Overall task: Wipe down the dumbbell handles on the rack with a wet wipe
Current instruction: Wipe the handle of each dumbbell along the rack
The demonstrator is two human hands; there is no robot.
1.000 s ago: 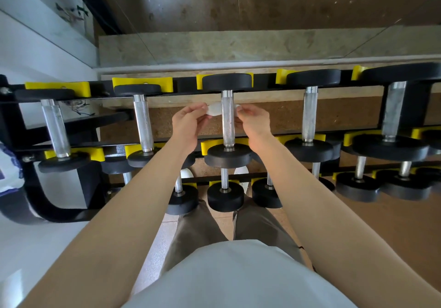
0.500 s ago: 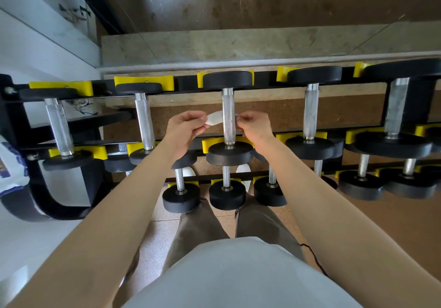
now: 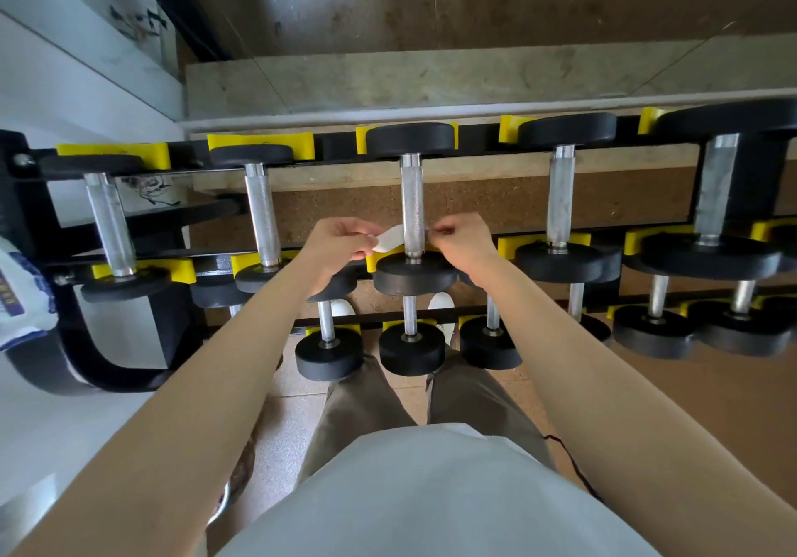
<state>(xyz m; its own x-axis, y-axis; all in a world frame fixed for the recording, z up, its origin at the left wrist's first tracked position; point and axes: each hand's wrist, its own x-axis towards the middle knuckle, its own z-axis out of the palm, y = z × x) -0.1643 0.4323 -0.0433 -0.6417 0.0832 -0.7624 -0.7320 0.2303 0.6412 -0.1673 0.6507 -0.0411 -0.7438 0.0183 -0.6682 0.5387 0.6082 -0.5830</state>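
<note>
Count, upper tier of the black rack: five dumbbells, each lying front to back with its heads seated in yellow cradles. Head size increases from left to right. On the lower tier seven shafts show, and the arms and the upper heads may hide more. One wet wipe is present. Two hands are in view.

Item under work: the third dumbbell handle, the middle one of the upper tier. It is a bright steel bar, knurled along its length, with smooth collars at both ends and a round black head at each end.

The wipe is white and narrow. It sits at the near end of that handle, just above the front head. It shows to the left of the bar, runs out of sight behind it, and a small sliver shows on the right side.

Left hand: thumb and fingers pinch the left end of the wipe, just beside the bar. Right hand: fingertips pinch the right end, hard against the bar.
</note>
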